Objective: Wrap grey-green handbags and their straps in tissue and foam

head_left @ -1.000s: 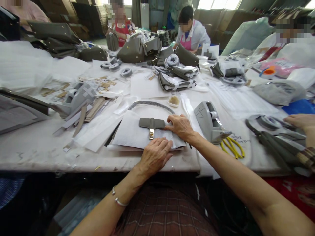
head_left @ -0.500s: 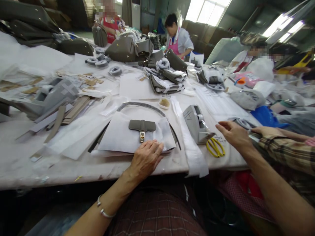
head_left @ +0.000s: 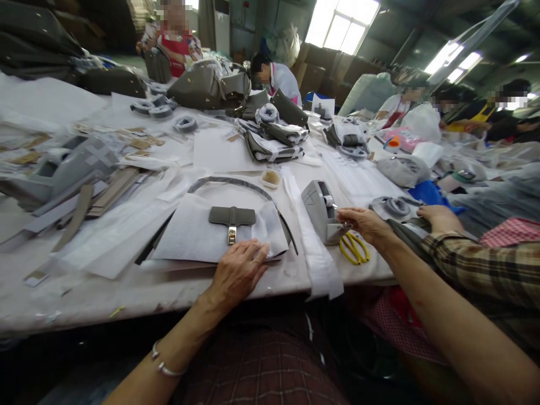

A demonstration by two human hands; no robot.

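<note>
My left hand (head_left: 238, 270) lies flat, fingers together, on the near edge of a white wrapping sheet (head_left: 189, 236). On that sheet rests a grey leather flap with a metal clasp (head_left: 232, 218), and a curved grey handle strap (head_left: 236, 183) arcs behind it. My right hand (head_left: 363, 222) reaches to the front of a grey tape dispenser (head_left: 320, 211), fingers pinched at its cutting end; what they grip is too small to see. Yellow-handled pliers (head_left: 354, 247) lie just under that hand.
A co-worker's hand and plaid sleeve (head_left: 439, 219) rest close on the right, beside a coiled strap (head_left: 394, 205). Grey bags (head_left: 211, 87), folded leather pieces (head_left: 274, 143), strips (head_left: 109, 191) and paper cover the table. Other people sit at the far side.
My right hand left the grey flap, swung right past the pliers, then came back to the tape dispenser's front. The view turned right. My left hand stayed on the sheet.
</note>
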